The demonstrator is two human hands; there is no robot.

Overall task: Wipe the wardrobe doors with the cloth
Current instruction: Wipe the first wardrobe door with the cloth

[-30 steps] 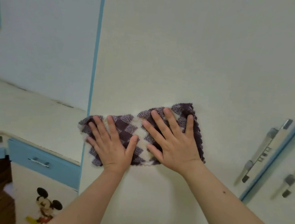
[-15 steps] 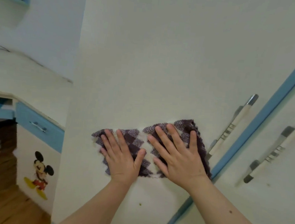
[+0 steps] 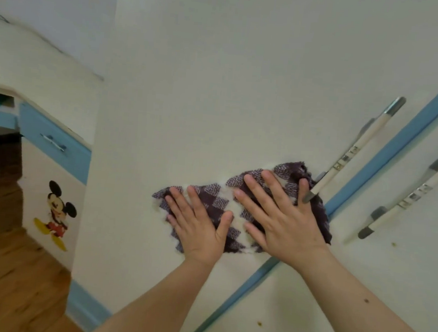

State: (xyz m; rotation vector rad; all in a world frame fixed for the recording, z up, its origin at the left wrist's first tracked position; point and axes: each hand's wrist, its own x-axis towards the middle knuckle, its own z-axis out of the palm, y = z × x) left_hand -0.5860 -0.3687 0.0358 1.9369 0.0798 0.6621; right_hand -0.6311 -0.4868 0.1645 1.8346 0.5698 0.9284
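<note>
Pressing the cloth flat against the door with 2 spread palms, left hand and right hand side by side, fingers extended and clenching nothing, likely to spread pressure over the whole weave. Lying just left of the handle, the cloth's right corner bunching under the handle's lower end, right fingertips touching there. Showing no containers except a shut drawer far left of the handle, contents hidden.
</note>
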